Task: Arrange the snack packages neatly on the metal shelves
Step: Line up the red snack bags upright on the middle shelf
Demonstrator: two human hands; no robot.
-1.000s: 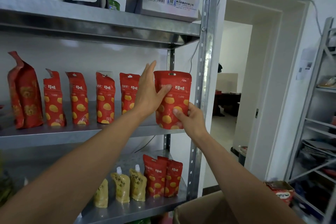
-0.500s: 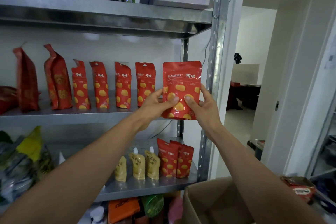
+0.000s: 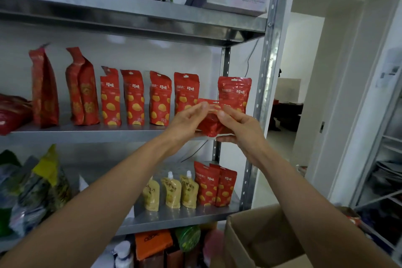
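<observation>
Both of my hands meet in front of the middle metal shelf (image 3: 87,135). My left hand (image 3: 187,119) and my right hand (image 3: 237,124) pinch a red snack pouch (image 3: 210,123), which is tilted and crumpled between the fingers. Just behind it another red pouch with yellow spots (image 3: 236,91) stands upright at the shelf's right end. To its left stands a row of several matching pouches (image 3: 134,98).
Two tall red bags (image 3: 81,87) stand further left on that shelf. The shelf below holds two red pouches (image 3: 214,185) and three yellow spout pouches (image 3: 173,191). An open cardboard box (image 3: 261,235) sits at the lower right, beside the shelf's upright post (image 3: 267,72).
Earlier both hands held one red pouch upright at the shelf's right end. Now a pouch stands there on its own, and the hands hold a tilted pouch lower down in front.
</observation>
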